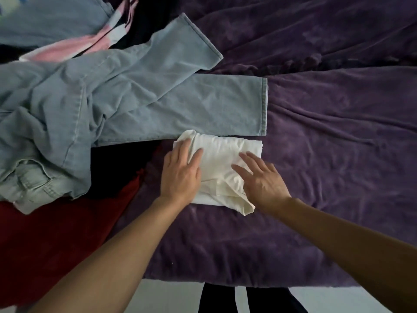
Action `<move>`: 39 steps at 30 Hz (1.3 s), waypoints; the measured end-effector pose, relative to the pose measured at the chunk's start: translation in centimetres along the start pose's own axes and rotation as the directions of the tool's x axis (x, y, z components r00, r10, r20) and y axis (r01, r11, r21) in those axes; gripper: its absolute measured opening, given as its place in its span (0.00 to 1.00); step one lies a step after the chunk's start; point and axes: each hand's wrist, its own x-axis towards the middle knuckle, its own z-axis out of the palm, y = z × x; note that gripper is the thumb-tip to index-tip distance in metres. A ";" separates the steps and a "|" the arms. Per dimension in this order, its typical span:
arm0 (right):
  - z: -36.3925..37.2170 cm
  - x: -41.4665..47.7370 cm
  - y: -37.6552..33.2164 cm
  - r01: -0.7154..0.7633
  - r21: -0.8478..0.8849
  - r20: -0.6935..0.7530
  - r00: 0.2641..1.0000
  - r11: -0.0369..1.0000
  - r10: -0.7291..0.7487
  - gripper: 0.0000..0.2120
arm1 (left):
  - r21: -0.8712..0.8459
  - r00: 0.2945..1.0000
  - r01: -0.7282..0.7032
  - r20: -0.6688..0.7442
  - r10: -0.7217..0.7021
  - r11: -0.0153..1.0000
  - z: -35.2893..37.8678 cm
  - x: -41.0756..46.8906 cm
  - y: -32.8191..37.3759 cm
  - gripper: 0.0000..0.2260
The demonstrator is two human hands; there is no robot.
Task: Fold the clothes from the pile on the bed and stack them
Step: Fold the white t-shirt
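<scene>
Both flat, the left hand (180, 175) and right hand (261, 179) press the white cloth (221, 154); smooth outward gently, keeping edges lined up.

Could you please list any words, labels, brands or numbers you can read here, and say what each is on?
None can be read.
The white garment under the left hand and right hand shows no print or tag.
The jeans show seams but no legible label.
The pink cloth, red cloth and purple blanket bear no text.
</scene>
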 end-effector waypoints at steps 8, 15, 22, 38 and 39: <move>6.8 -2.6 0.6 0.114 -0.103 0.129 0.987 0.988 -0.101 0.22 | 0.124 0.936 -0.096 0.350 0.047 0.988 5.9 -0.6 -1.6 0.43; 5.3 -3.2 0.7 0.071 0.123 0.032 0.997 0.990 -0.076 0.19 | 0.151 0.870 -0.042 0.491 -0.038 0.988 5.2 0.0 -2.5 0.51; 1.4 5.0 3.6 -0.305 0.173 0.037 0.952 0.936 0.303 0.37 | 0.064 0.950 -0.108 0.302 0.084 0.992 3.5 7.7 -3.1 0.40; -8.2 -9.1 -0.1 -0.441 0.439 0.016 0.875 0.783 0.484 0.12 | -0.046 0.846 -0.225 0.486 0.218 0.973 -9.5 4.4 6.6 0.13; -9.4 -10.4 0.3 -0.452 0.435 0.006 0.866 0.779 0.499 0.11 | -0.061 0.841 -0.239 0.487 0.238 0.969 -10.4 4.4 8.0 0.13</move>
